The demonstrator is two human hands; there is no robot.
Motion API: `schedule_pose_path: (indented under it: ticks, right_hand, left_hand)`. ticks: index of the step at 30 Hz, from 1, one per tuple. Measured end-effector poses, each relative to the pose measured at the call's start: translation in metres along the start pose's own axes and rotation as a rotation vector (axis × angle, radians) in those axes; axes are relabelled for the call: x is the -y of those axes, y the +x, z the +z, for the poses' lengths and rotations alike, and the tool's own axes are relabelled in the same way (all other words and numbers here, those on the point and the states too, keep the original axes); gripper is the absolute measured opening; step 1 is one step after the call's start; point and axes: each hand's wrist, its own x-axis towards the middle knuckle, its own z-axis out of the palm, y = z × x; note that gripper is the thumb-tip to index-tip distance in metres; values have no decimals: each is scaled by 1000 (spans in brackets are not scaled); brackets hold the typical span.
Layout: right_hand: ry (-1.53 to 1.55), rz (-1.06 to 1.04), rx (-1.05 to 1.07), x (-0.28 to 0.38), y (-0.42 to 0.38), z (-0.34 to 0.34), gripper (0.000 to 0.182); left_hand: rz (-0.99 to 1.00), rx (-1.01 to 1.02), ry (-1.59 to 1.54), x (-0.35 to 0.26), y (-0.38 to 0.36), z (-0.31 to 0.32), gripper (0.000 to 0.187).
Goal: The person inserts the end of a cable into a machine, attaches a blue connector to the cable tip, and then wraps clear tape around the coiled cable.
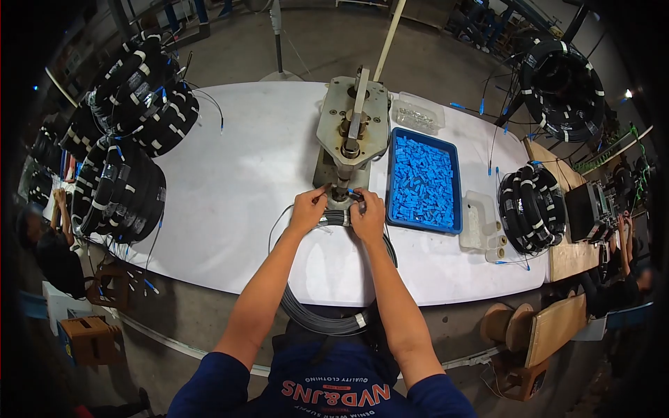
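A metal bench press [353, 115] with a lever on top stands on the table. My left hand [307, 212] is closed in a pinch at the left of the press's lower tool; what its fingertips grip is too small to make out. My right hand [367, 217] is closed on a small blue connector [354, 193] at the right side of that tool. Between and below my hands lies a coil of black cable [322, 320], banded with white tape. The coil hangs over the front table edge against my body, and my forearms partly cover it.
Right of the press sits a blue tray [458, 202] of small blue parts. Behind it is a clear plastic box [418, 115]; another clear container [475, 221] stands nearer. Black cable coils [125, 188] are stacked left, with another coil [532, 209] right. People work at both sides.
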Motion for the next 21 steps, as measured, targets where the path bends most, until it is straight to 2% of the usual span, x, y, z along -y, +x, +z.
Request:
schedule_pose_path:
  ticks: [6,10,14,21]
  right_hand:
    - [-35,45,-7,0,-1,3,26]
    - [1,39,-12,-4,-1,3,24]
    - [24,31,-13,-6,-1,3,23]
    - [14,30,-7,0,1,-1,25]
  left_hand:
    - [59,-23,-33,2,1,-1,34]
    - [24,-14,-28,4,2,-1,21]
    - [48,-14,-35,7,5,0,29]
    - [21,-4,-38,5,3,-2,29]
